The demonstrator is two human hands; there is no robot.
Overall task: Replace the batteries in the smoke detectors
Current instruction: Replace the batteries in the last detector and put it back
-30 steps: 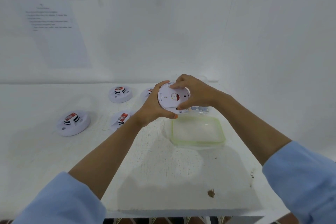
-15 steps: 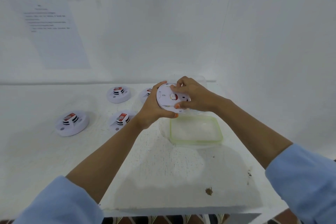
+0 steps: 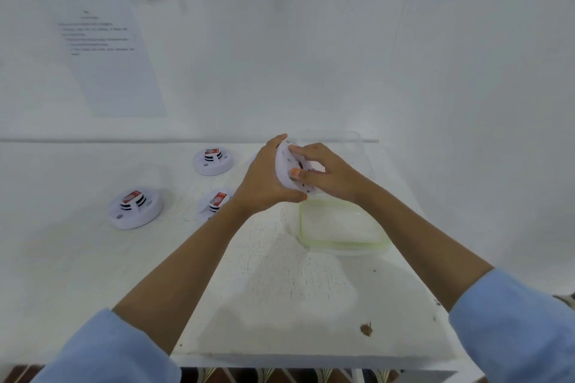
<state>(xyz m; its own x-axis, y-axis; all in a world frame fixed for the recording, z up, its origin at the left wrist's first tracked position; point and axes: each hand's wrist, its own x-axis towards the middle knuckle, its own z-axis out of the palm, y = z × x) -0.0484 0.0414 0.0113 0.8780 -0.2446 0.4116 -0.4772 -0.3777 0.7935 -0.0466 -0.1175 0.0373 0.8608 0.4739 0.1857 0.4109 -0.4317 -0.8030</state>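
Gripping detector [image 3: 284, 171] w/ left hand [image 3: 264, 180], now tilted edge-on; right hand [image 3: 326, 174] seemingly pinching its back.

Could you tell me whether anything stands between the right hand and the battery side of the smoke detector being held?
Nothing visible does. The left hand holds the smoke detector tilted on edge, and the right hand already has its fingers on the open face.

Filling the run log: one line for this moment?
left hand: holds round white smoke detector | right hand: fingers at its back | over white table
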